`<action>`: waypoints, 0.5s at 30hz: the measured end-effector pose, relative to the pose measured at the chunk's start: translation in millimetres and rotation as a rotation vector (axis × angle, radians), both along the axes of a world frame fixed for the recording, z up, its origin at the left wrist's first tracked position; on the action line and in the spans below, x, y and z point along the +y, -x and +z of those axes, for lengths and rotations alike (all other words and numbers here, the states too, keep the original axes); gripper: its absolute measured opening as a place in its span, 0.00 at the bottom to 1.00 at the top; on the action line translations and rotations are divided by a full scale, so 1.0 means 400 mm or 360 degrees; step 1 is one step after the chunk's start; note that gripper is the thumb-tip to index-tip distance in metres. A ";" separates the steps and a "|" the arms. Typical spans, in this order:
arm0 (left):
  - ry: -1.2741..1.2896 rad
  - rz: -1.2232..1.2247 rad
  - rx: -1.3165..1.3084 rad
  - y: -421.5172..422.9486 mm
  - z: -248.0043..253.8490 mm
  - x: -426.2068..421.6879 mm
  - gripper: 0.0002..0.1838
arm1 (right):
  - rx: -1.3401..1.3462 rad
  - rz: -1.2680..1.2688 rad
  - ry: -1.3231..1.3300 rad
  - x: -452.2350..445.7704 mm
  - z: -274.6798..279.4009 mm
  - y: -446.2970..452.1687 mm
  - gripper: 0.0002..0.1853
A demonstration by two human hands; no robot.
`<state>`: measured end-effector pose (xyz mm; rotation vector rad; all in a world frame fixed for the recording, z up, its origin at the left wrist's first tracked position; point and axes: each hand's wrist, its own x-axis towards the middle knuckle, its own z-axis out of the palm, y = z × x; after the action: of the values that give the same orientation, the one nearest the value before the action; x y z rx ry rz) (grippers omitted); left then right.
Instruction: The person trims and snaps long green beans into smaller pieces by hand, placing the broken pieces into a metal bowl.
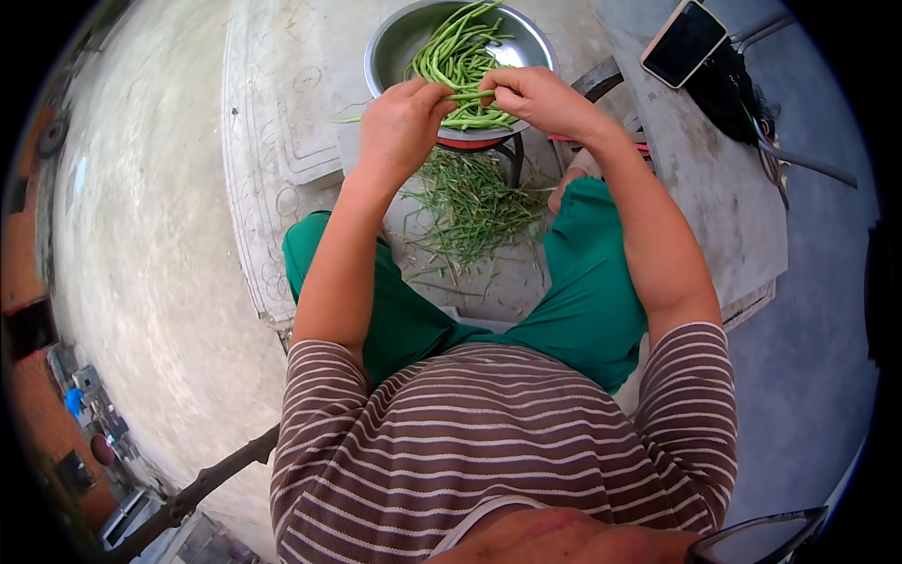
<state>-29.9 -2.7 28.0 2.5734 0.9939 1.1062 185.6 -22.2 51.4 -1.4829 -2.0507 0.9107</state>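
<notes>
Over the near rim of a metal basin point(381, 56), both of my hands pinch a long green bean point(462, 96) between them. My left hand point(399, 117) is closed on it, and a thin green end sticks out to the left past the wrist. My right hand point(536, 99) grips the bean's other part between thumb and forefinger. Inside the basin lies a heap of long green beans point(456, 52). A dark stand with a red top point(474, 145) holds the basin up. Part of the heap is hidden behind my fingers.
Below the basin, a pile of green trimmings point(474, 207) lies on the ground between my knees. At the upper right, a phone point(686, 42) rests on a black bag point(728, 94) beside metal bars. A wooden branch point(211, 484) slants across the lower left.
</notes>
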 end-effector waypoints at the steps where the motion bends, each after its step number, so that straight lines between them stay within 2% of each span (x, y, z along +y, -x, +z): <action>1: 0.0062 0.0063 0.0051 0.002 -0.002 -0.001 0.06 | 0.0001 -0.0010 0.0000 0.002 -0.009 -0.004 0.12; 4: 0.0138 0.0071 0.0071 -0.006 0.003 -0.015 0.07 | -0.0005 -0.0125 -0.0249 0.011 -0.029 -0.003 0.11; 6: 0.0157 0.0018 0.0042 -0.013 0.004 -0.021 0.07 | -0.0281 -0.0245 -0.0443 0.010 -0.035 0.008 0.10; 10: 0.0077 0.0039 0.0061 -0.022 -0.002 -0.024 0.07 | -0.0321 -0.0324 -0.0564 0.033 -0.070 0.018 0.10; 13: 0.0054 0.0071 0.0045 -0.028 -0.003 -0.025 0.07 | -0.0271 -0.0395 -0.0554 0.043 -0.086 0.027 0.09; 15: 0.0043 0.0087 0.0017 -0.029 0.001 -0.026 0.07 | 0.0004 -0.0479 -0.0520 0.047 -0.091 0.034 0.09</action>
<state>-18.5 -13.1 28.3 2.5477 1.0803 1.0854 171.9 -3.5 15.1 -1.5459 -1.8024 0.4356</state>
